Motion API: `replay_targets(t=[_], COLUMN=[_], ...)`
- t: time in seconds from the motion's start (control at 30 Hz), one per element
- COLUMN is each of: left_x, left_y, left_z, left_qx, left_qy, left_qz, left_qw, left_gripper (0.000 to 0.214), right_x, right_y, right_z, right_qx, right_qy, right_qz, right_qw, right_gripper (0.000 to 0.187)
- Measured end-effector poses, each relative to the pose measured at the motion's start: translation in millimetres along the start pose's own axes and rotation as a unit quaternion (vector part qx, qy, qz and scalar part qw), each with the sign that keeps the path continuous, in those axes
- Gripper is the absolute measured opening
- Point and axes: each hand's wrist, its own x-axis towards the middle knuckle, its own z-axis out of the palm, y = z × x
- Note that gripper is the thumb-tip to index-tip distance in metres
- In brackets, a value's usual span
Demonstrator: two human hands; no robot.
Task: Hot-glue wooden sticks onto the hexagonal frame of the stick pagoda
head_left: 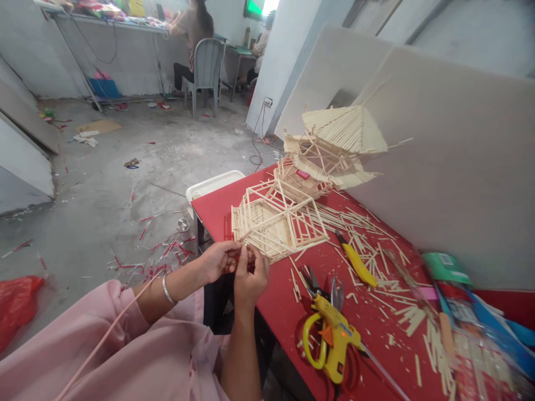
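Note:
My left hand (pixel 220 260) and my right hand (pixel 252 274) meet at the near left edge of the red table, fingers pinched together. Whatever sits between their fingertips is too small to make out. Right behind them stands a hexagonal framework of thin wooden sticks (pixel 287 211), with a slatted floor inside; whether my fingers touch it I cannot tell. Further back is a smaller stick frame (pixel 288 175), and by it a model roof of close-laid sticks (pixel 345 131). To the right of my hands lie a yellow glue gun (pixel 336 334), yellow-handled scissors (pixel 311 340) and a yellow utility knife (pixel 357 260).
Loose sticks (pixel 368 234) cover much of the red table (pixel 213 209). Plastic packets (pixel 463 312) pile up at its right end, beside a large pale board (pixel 451 167). A white tray (pixel 215 182) juts out behind. Scraps litter the floor; two people sit at the back.

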Motion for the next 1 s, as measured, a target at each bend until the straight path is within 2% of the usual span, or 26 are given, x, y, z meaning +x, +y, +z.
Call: replay_targets(t=[0.67,1.0], left_x=[1.1,0.6], left_y=[-1.0,-0.7], left_z=[-1.2,-0.6], left_qx=[0.0,-0.002], left_qy=[-0.004,-0.006], left_qz=[0.002,0.001], left_qw=[1.0,1.0], left_gripper=[0.019,0.018], right_x=[1.0,0.9], right_y=[-2.7,-1.5], right_z=[-0.7,0.1], right_qx=[-0.013,0.0], right_qy=[-0.001,0.007], right_qz=[0.001,-0.008], right_qw=[1.0,1.0], right_gripper=[0.032,0.026])
